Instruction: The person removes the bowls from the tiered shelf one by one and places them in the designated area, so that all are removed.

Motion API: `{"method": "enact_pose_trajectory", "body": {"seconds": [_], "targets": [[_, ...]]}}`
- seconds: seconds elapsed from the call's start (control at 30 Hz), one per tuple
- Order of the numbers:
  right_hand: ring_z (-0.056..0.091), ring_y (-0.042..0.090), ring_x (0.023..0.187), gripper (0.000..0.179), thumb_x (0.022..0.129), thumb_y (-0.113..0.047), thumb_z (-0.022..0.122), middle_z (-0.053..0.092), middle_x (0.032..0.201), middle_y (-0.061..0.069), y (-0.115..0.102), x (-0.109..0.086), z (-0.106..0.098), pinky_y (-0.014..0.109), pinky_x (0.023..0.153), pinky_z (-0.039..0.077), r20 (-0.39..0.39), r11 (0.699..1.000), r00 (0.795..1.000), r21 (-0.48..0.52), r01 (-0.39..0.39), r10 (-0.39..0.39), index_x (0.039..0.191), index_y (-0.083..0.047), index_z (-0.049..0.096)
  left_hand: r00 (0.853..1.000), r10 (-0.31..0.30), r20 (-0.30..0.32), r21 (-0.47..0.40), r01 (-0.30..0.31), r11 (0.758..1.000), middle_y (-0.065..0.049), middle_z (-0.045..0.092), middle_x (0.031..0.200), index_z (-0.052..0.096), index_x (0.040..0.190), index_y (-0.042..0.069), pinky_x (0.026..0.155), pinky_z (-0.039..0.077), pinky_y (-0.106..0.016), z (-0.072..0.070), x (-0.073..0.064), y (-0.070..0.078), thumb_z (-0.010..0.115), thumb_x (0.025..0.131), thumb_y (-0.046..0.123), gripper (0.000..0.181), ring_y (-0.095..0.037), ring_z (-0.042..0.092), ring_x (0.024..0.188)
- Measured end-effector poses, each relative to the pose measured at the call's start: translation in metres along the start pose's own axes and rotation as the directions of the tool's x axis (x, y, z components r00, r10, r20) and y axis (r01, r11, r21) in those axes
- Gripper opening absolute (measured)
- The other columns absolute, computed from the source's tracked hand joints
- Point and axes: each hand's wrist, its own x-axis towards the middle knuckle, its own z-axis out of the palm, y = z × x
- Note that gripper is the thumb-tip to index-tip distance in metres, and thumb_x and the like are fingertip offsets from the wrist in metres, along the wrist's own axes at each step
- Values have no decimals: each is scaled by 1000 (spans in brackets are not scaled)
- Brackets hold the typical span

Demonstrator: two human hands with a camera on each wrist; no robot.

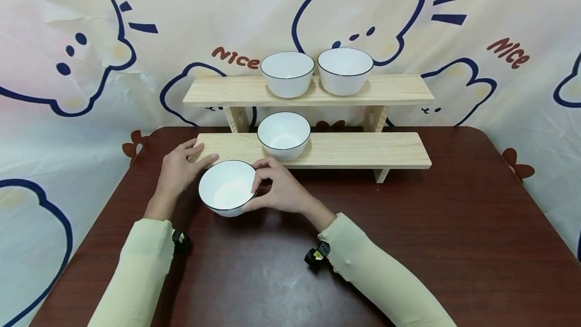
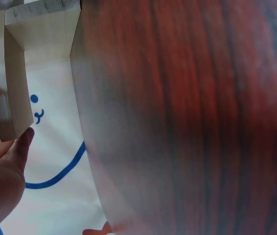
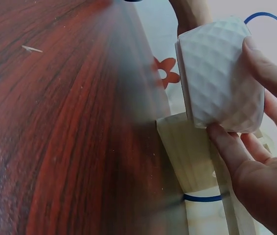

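Left of centre in the head view, a white bowl (image 1: pixel 227 185) is being held at the front edge of the lower board (image 1: pixel 363 148), seemingly not yet set down; nearer upper centre, a second bowl (image 1: pixel 284 135) there, plus a third bowl (image 1: pixel 288 74) and fourth bowl (image 1: pixel 346 72) on the upper board (image 1: pixel 222 91), are looking placed. Right hand (image 1: pixel 286 191) is pinching the first bowl's side, thumb against fingers; left hand (image 1: pixel 178 170) is touching the lower board's left end, thumb and fingers apart.
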Motion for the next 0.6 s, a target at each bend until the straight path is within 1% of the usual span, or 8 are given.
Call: {"method": "enact_pose_trajectory", "body": {"seconds": [0.2, 0.37, 0.6], "targets": [[46, 17, 122, 36, 64, -16, 99, 49, 128, 7, 1, 2, 4, 26, 92, 51, 9, 999, 1000, -36, -25, 26, 71, -12, 64, 1000, 8, -2, 2, -8, 1000, -23, 41, 156, 53, 141, -6, 109, 37, -59, -1, 0, 1, 74, 91, 50, 78, -44, 37, 142], [47, 17, 122, 36, 64, -17, 99, 50, 127, 8, 1, 5, 8, 25, 92, 49, 14, 998, 1000, -55, -22, 23, 71, -13, 64, 1000, 24, -8, -1, -24, 1000, -23, 42, 155, 54, 141, -6, 109, 37, -59, -1, -1, 1, 75, 91, 49, 77, -43, 38, 142], [46, 15, 122, 35, 66, -18, 98, 49, 126, 7, 0, 8, 14, 24, 94, 47, 40, 997, 999, -70, -10, 13, 73, -6, 65, 1000, 22, -3, -3, -22, 1000, -23, 41, 156, 53, 142, -5, 109, 36, -60, 0, 0, -1, 73, 91, 52, 79, -44, 36, 143]]}}
